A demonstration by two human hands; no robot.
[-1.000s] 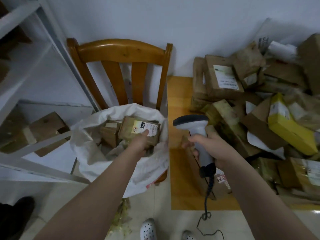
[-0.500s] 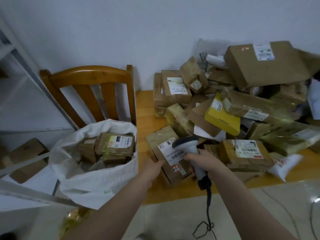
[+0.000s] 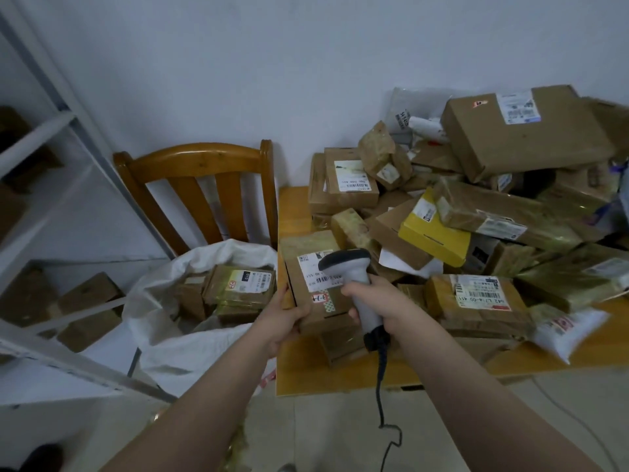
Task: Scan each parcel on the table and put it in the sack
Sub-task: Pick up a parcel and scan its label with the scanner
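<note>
Orange wood table (image 3: 293, 212) against a white wall (image 3: 272, 63), its top buried under a heap (image 3: 510, 216) of boxes. Left of it, a sack (image 3: 177, 362) slumps before a chair (image 3: 204, 158), beside a metal shelf (image 3: 68, 119). Left hand (image 3: 282, 321) grips a parcel (image 3: 308, 245) at the table's near corner; right hand (image 3: 377, 301) clasps a scanner (image 3: 343, 264) over its label (image 3: 311, 272).

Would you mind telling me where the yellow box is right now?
In the head view, the yellow box lies right of centre among the parcels on the table, just beyond the scanner in the right hand.
</note>
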